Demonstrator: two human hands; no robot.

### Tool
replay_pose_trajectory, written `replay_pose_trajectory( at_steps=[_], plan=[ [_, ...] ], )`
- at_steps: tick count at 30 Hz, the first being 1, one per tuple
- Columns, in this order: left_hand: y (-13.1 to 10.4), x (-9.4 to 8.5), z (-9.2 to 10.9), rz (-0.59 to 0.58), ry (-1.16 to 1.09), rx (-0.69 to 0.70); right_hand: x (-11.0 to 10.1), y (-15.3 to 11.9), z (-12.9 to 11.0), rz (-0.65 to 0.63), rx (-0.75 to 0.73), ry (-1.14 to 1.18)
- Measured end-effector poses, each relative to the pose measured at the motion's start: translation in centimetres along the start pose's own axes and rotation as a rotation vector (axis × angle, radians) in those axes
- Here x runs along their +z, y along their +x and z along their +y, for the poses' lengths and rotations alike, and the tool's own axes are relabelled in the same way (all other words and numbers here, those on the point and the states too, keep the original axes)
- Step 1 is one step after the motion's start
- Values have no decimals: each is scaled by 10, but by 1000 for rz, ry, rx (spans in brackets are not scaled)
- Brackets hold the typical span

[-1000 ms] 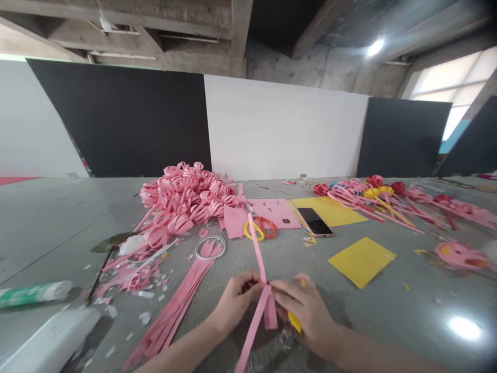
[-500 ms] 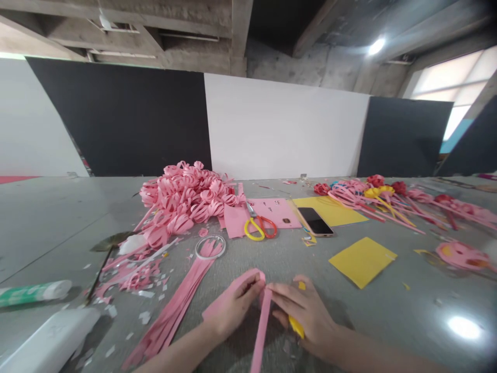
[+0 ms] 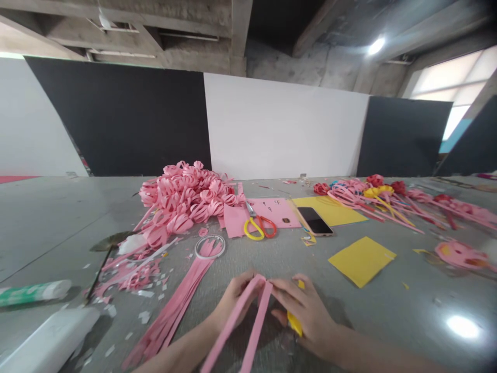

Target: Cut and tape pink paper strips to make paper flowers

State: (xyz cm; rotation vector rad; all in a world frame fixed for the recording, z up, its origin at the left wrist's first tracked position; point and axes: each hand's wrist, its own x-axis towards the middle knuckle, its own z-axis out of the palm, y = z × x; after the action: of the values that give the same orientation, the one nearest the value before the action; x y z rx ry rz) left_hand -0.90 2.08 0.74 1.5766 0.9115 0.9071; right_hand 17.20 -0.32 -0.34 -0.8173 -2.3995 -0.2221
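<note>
My left hand (image 3: 235, 300) is closed, its thumb and fingers pinching a pink paper strip (image 3: 233, 324) near its upper end. My right hand (image 3: 306, 313) pinches at the same spot, its fingertips meeting the left ones where the strip bends. Two lengths of pink paper hang from there towards me, one across the left hand and one between the hands. In the right palm sits a yellow object (image 3: 295, 322), mostly hidden by the fingers; I cannot make out its kind. Left of my hands lies a bundle of long pink strips (image 3: 185, 300) passing through a white ring (image 3: 210, 247).
Beyond my hands lie scissors (image 3: 260, 226) on pink paper, a phone (image 3: 314, 221) and a yellow sheet (image 3: 363, 261). A heap of pink paper curls (image 3: 186, 197) stands back left. Coloured paper flowers (image 3: 375, 189) lie back right. A green-and-white tube (image 3: 34, 292) and a white box (image 3: 52, 339) are at left.
The strip's left length, which lay behind my left hand, now passes in front of it and hangs towards me. My left hand has shifted slightly; the right stays nearly in place.
</note>
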Motion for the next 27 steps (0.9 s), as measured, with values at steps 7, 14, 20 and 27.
replay_pose_trajectory(
  at_steps=[7, 14, 20, 27],
  plan=[
    [2, -1, -2, 46, 58, 98, 6, -4, 2, 4, 26, 19],
    [0, 2, 4, 91, -67, 90, 2, 1, -1, -101, 10, 57],
    [2, 2, -3, 170, -124, -57, 4, -2, -1, -70, 84, 106],
    [3, 2, -4, 54, -192, -6, 5, 0, -1, -46, 81, 134]
  ],
)
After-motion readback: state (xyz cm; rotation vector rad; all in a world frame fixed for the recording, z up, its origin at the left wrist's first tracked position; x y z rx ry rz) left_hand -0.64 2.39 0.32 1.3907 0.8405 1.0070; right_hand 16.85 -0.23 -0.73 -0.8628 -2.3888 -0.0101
